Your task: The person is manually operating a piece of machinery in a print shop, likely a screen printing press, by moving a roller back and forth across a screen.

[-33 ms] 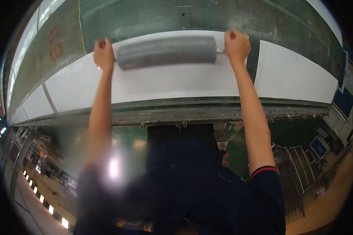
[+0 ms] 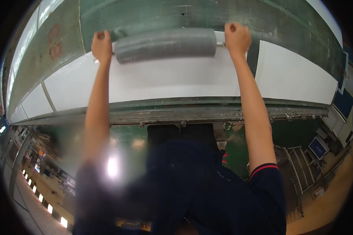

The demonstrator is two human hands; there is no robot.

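Observation:
A wide grey roller [image 2: 166, 45], slightly smeared by motion, lies across a white sheet [image 2: 172, 78] on a long green table [image 2: 153, 15]. My left hand [image 2: 102, 47] is closed round the handle at the roller's left end. At the other end, my right hand [image 2: 237, 38] is wrapped round the right handle, a short piece of which shows beside the fist. Both arms reach forward over the table's near edge. The roller's far side reaches the sheet's far edge, and its left end sits a little nearer to me than its right.
Another white sheet [image 2: 296, 74] lies to the right across a narrow green gap, and more white sheets [image 2: 35, 103] lie to the left. A worn rail [image 2: 176, 115] runs along the table's near edge. Metal racks [image 2: 300, 168] stand below at the right.
Both hands and the roller have moved a little away from me, toward the sheet's far edge. More of the white sheet shows on the near side of the roller.

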